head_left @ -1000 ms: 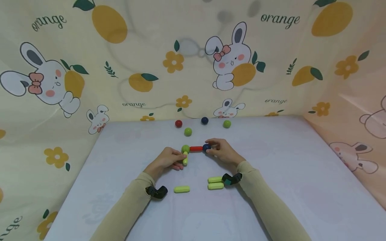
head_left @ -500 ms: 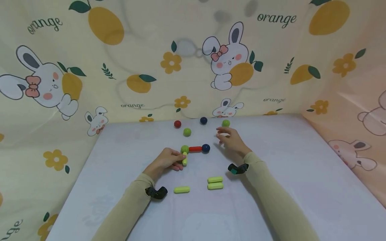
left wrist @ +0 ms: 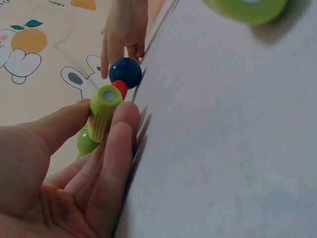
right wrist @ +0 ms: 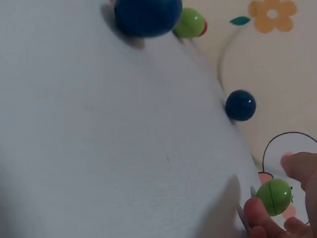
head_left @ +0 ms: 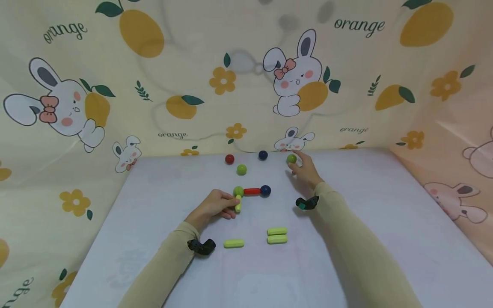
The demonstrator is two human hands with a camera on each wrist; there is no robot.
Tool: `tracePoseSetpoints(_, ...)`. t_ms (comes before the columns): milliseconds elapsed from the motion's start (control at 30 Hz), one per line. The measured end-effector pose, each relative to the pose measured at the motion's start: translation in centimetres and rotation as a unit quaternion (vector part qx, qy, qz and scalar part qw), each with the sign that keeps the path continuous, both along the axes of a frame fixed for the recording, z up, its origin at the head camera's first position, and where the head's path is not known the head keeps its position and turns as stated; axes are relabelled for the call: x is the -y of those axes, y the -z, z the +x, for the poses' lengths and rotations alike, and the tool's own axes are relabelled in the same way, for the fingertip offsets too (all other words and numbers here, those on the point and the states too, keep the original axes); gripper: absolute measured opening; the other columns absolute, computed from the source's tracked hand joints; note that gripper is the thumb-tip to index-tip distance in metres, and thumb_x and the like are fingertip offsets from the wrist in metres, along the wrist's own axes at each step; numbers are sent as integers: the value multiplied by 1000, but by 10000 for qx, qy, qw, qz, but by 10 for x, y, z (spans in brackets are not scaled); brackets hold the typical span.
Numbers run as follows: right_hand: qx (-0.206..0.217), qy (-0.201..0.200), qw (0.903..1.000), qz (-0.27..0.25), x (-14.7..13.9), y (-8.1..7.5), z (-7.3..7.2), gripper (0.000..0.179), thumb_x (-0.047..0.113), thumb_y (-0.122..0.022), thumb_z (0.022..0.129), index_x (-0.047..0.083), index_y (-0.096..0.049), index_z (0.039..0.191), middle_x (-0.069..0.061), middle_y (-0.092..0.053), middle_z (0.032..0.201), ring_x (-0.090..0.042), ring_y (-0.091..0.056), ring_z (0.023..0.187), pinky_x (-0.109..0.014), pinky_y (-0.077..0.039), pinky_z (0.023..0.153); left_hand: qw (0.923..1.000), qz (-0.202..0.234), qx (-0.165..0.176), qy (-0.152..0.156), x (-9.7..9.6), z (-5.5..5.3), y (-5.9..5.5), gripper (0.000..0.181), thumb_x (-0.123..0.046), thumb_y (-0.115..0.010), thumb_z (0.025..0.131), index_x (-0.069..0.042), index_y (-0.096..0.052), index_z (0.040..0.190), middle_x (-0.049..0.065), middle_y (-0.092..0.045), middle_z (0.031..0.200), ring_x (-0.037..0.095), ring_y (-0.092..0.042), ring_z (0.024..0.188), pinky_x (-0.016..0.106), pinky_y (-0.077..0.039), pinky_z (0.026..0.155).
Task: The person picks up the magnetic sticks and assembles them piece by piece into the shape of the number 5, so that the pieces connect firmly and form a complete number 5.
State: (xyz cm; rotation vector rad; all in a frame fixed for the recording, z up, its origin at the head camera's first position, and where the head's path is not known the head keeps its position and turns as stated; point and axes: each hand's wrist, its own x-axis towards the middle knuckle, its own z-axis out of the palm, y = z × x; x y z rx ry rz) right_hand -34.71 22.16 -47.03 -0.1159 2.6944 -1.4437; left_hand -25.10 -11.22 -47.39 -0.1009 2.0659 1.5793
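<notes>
In the head view, my left hand (head_left: 216,205) pinches a yellow-green magnetic rod (head_left: 238,203) between thumb and fingertips. Its far end joins a green ball (head_left: 239,191), from which a red rod (head_left: 252,192) runs right to a navy ball (head_left: 265,191). The rod's end, with a round metal disc, faces the left wrist camera. At the back, my right hand (head_left: 307,170) has thumb and forefinger on either side of another green ball (right wrist: 274,197). The right wrist view shows the thumb against this ball and a gap below the forefinger.
A red ball (head_left: 229,159), a navy ball (head_left: 263,155) and a green ball (head_left: 241,170) lie toward the table's back edge. Nearer the front are a single yellow-green rod (head_left: 233,243) and a side-by-side pair of rods (head_left: 277,235). A printed cloth (head_left: 246,85) hangs behind.
My right hand has left the navy ball on the red rod and moved back and right to the rear green ball. The left hand keeps its pinch on the rod.
</notes>
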Motion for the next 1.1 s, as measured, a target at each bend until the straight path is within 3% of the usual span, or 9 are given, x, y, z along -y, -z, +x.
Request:
tracePoseSetpoints(100,119,-116,9990,414,4,-3,-4,62,20,-52,105,14,-26,161,-25,-25,164,-17,-65,79,-34,-50,86,10000,15,-26,15,1,-1,0,34,-23,-71,96,3,-69,118,7,-75,86,10,-70,62,24,-58,59)
tracePoseSetpoints(167,184,-124,9979,608,5,-4,-4,59,19,-52,104,12,-30,159,-25,-32,160,-22,-66,83,-41,-50,93,10000,47,-26,29,0,-1,0,34,-23,-71,96,3,-69,118,7,-74,85,10,-70,62,24,-58,59)
tracePoseSetpoints(267,228,-57,9968,770,8,-4,-2,52,14,-52,103,9,-40,153,-26,-41,155,-32,-63,109,-49,-46,105,10000,64,-65,30,0,-1,1,34,-23,-71,96,4,-69,117,7,-74,84,10,-70,61,23,-58,59)
tracePoseSetpoints(400,263,53,9979,592,8,-1,5,47,8,-53,101,7,-48,147,-27,-44,151,-40,-47,136,-51,-44,111,9999,44,-103,32,0,-1,2,34,-23,-71,96,4,-69,117,8,-75,84,10,-70,61,24,-58,59)
tracePoseSetpoints(567,239,47,9997,77,6,1,15,46,6,-54,102,5,-48,147,-28,-45,149,-37,-56,123,-37,-55,92,10000,19,-76,24,1,-2,4,34,-23,-71,96,3,-69,117,8,-75,85,11,-71,62,25,-59,59)
tracePoseSetpoints(733,72,-5,9998,-183,5,-1,26,47,6,-56,101,5,-48,148,-28,-49,147,-31,-64,101,-22,-54,74,10000,9,-87,31,1,-2,5,33,-24,-70,96,2,-69,116,8,-75,84,11,-70,61,25,-59,59)
tracePoseSetpoints(900,-296,-116,9989,-343,8,-3,39,46,6,-58,100,2,-50,146,-31,-54,142,-29,-66,88,-20,-52,68,10000,5,-77,9,0,-1,3,31,-22,-70,96,3,-70,115,7,-74,82,11,-70,61,24,-58,58)
tracePoseSetpoints(1100,-571,-597,9961,-300,20,-5,58,45,7,-63,99,-2,-53,141,-30,-57,139,-30,-68,90,-19,-52,69,9999,-67,-103,9,0,-1,3,32,-23,-70,96,2,-70,115,7,-75,83,11,-70,61,24,-58,58)
